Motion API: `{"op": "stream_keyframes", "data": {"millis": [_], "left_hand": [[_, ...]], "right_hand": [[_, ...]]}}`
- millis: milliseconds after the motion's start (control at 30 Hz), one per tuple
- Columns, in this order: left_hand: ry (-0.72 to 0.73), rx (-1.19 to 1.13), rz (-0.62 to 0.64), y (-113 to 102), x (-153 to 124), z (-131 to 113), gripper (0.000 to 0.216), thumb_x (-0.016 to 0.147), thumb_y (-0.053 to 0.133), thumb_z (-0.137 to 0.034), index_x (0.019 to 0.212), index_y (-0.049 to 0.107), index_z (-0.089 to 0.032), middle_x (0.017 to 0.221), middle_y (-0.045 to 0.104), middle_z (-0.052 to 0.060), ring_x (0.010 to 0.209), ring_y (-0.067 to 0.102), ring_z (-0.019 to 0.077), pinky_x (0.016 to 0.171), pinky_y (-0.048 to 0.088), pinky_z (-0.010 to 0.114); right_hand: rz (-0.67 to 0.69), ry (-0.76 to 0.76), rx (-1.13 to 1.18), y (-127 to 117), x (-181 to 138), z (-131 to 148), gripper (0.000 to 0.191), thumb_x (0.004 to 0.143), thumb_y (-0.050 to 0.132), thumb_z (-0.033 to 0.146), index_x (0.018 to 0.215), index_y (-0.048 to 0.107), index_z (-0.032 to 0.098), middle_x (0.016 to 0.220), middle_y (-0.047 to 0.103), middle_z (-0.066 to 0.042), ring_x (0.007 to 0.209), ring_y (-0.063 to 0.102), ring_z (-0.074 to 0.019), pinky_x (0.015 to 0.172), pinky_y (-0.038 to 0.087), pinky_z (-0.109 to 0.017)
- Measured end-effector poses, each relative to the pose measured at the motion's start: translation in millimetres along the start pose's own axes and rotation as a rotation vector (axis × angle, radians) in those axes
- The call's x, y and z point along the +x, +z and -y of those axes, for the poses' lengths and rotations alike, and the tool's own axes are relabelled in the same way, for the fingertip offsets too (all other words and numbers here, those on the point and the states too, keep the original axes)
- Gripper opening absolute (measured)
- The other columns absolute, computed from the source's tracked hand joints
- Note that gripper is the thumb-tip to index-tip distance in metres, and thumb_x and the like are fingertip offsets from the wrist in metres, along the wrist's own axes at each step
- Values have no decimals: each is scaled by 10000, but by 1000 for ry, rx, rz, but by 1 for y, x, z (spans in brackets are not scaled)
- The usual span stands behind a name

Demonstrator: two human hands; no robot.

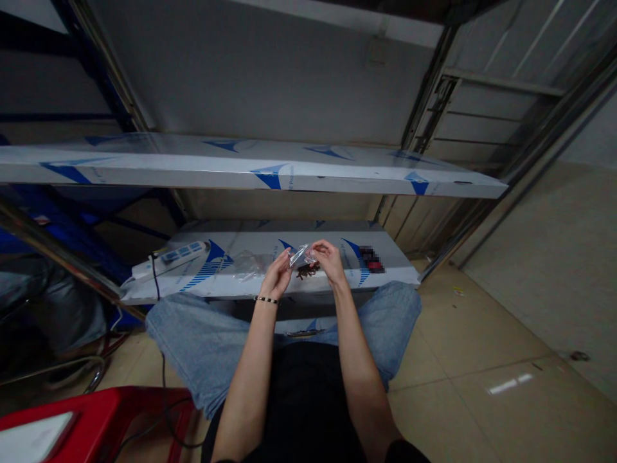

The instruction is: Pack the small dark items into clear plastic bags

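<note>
Hands over the desk (385, 273): my left hand (277, 275) and right hand (329, 257) each pinch an end of a small clear bag (299, 255), holding it taut above a dark pile (306, 271), presumably for filling.

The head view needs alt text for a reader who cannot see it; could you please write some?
A seated person's left hand and right hand hold a small clear plastic bag between them above a low shelf, over a little heap of dark pieces. A white power strip and more clear bags lie to the left.
</note>
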State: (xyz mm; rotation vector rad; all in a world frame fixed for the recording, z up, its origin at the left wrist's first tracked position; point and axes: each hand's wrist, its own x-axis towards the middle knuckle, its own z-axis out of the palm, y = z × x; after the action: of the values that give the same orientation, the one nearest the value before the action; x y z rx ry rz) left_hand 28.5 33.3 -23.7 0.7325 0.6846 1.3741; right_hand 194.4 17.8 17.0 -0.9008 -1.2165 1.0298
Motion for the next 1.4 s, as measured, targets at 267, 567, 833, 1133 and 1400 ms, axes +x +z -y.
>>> {"op": "stream_keyframes", "data": {"millis": [267, 567, 833, 1133, 1400], "left_hand": [[-113, 25, -37, 7, -9, -4, 172, 870, 687, -228, 1013, 702, -133, 1007, 764, 103, 734, 738, 158, 648, 617, 263], [-7, 230, -15, 3, -7, -20, 282, 832, 765, -338, 950, 703, -89, 877, 763, 96, 673, 747, 185, 510, 569, 225], [49, 226, -75, 3, -10, -29, 312, 797, 789, -337, 973, 716, -90, 874, 766, 98, 649, 737, 179, 467, 540, 216], [54, 292, -88, -7, -8, -32, 406, 711, 846, -402, 938, 742, -83, 813, 748, 86, 629, 699, 158, 449, 510, 209], [27, 261, -75, -14, -8, -35, 373, 721, 850, -383, 905, 729, -81, 834, 749, 91, 642, 701, 158, 413, 483, 192]], "right_hand": [[20, -70, -189, -8, 1, -2, 239, 744, 763, 357, 917, 795, 195, 995, 785, -97, 931, 715, -253, 893, 548, -393], [107, -223, -257, -5, 1, 3, 216, 799, 775, 381, 930, 819, 216, 1078, 761, -109, 1078, 679, -246, 1009, 493, -382], [165, -176, -106, 1, 2, -9, 308, 842, 733, 460, 1015, 814, 218, 1057, 765, -97, 1030, 689, -243, 929, 525, -360], [146, -213, -307, -2, 6, -10, 373, 758, 832, 346, 1119, 789, 261, 1311, 634, -104, 1200, 608, -248, 928, 517, -346], [101, -230, -496, -4, 8, -18, 410, 723, 866, 319, 1125, 792, 287, 1400, 560, -89, 1336, 493, -271, 1162, 348, -410]]}}
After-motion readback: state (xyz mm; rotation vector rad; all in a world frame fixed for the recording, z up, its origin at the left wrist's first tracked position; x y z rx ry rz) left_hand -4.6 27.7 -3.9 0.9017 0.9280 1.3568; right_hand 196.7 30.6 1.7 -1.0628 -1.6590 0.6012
